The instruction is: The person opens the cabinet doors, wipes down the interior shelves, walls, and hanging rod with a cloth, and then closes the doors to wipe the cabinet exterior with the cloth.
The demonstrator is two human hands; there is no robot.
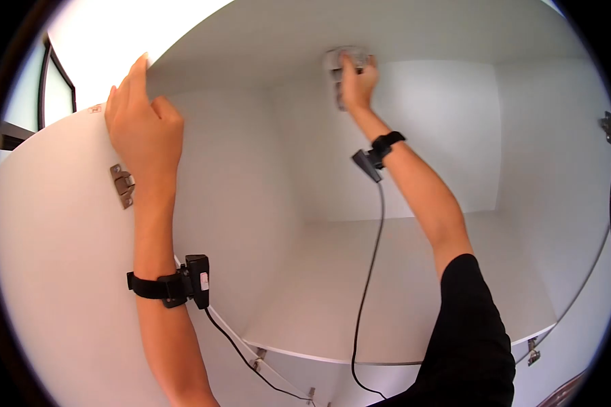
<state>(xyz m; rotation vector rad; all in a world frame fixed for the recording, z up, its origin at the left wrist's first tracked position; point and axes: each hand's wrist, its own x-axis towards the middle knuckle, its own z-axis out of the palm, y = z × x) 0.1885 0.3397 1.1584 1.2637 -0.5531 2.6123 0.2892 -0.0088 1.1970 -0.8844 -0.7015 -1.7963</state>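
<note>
My right hand is raised inside a white cabinet. It presses a greyish patterned cloth to the underside of the cabinet's top, near the back; motion blurs it. Part of the cloth hangs down below my fingers. My left hand is up at the cabinet's front left, by the top edge where the door meets it. Its fingers are stretched upward with the thumb apart, and nothing shows in it.
A metal hinge sits on the open left door, and another hinge is at the right. Black wrist-worn devices trail cables across the cabinet's front. The shelf's front edge runs below.
</note>
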